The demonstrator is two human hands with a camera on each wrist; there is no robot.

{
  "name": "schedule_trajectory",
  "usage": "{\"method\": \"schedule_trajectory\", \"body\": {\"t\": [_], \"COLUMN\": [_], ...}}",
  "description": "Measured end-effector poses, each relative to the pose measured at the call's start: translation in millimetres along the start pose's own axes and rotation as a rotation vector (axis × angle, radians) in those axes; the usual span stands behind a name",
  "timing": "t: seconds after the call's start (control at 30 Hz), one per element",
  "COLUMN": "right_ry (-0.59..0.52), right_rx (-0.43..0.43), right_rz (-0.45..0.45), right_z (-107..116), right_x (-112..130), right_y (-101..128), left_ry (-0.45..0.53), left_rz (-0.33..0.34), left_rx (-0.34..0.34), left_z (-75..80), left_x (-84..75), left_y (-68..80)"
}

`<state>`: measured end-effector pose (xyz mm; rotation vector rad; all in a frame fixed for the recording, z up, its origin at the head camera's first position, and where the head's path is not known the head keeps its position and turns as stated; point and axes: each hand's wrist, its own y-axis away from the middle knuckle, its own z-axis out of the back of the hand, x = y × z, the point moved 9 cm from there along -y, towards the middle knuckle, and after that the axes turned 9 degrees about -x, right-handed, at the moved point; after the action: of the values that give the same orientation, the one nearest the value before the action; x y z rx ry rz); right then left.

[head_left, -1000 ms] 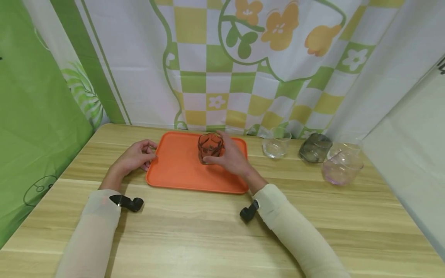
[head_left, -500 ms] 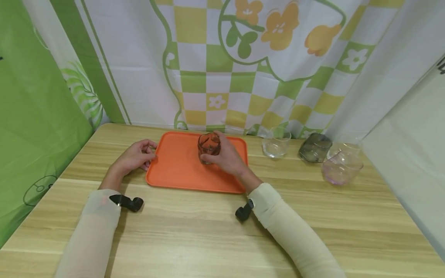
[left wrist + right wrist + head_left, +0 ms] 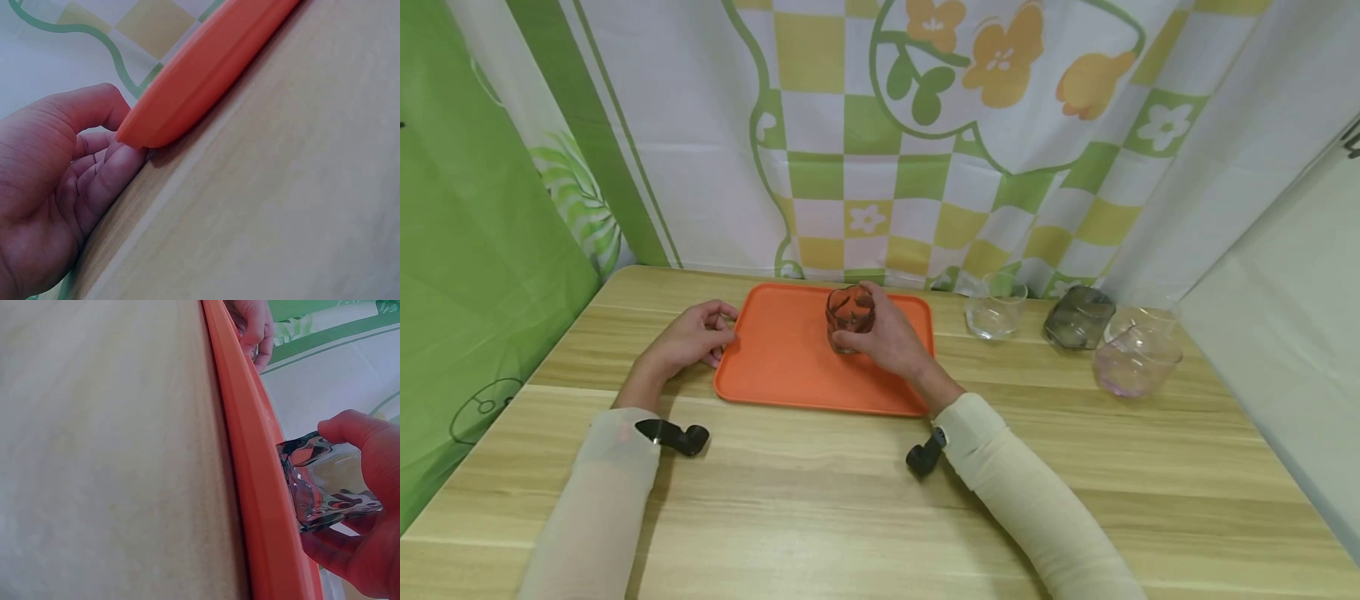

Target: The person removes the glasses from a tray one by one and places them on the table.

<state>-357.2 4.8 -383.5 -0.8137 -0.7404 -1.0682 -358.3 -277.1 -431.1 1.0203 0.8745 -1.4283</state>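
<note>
An orange tray lies on the wooden table. My left hand is at the tray's left edge; in the left wrist view, the fingers and thumb of the left hand pinch the rim. On the tray, right of its middle and towards the back, a wavy-sided drinking glass stands upright. My right hand grips this glass from the right, thumb in front and fingers behind. Seen from the right wrist, the glass looks greyish and see-through, and part of it is hidden by the hand.
Right of the tray stand a clear glass, a dark grey glass and a pinkish glass, with another clear glass partly behind. A patterned curtain hangs along the table's back edge.
My right hand has shifted slightly left and drawn closer round the glass, which stays in nearly the same place. The left hand and the tray look unmoved.
</note>
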Motion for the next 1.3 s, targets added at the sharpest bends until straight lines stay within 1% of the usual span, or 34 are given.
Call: {"method": "schedule_trajectory", "body": {"t": [0.23, 0.57, 0.8, 0.93, 1.1, 1.2, 1.3], "right_ry": [-0.003, 0.040, 0.018, 0.015, 0.009, 0.016, 0.028], "right_rx": [-0.019, -0.062, -0.091, -0.106, -0.097, -0.104, -0.118], "right_rz": [-0.007, -0.004, 0.014, 0.030, 0.053, 0.055, 0.058], "right_z": [0.7, 3.7, 10.9, 21.0, 33.0, 44.2, 59.0], "right_x": [0.0, 3.4, 8.7, 10.9, 13.0, 12.8, 10.5], "right_y": [-1.7, -0.7, 0.3, 4.6, 12.4, 18.6, 26.1], "left_ry": [0.004, -0.005, 0.005, 0.008, -0.011, -0.024, -0.026], "left_rz": [0.000, 0.004, 0.005, 0.002, 0.003, 0.005, 0.006], "left_rx": [0.003, 0.003, -0.005, 0.003, -0.002, -0.007, 0.000], "left_z": [-0.1, -0.3, 0.9, -1.4, 2.2, 4.3, 2.2], "left_x": [-0.5, 1.0, 1.0, 2.5, 6.8, 7.3, 6.2], "left_y": [0.5, 0.0, 0.6, -0.2, -1.8, -2.5, -3.0]}}
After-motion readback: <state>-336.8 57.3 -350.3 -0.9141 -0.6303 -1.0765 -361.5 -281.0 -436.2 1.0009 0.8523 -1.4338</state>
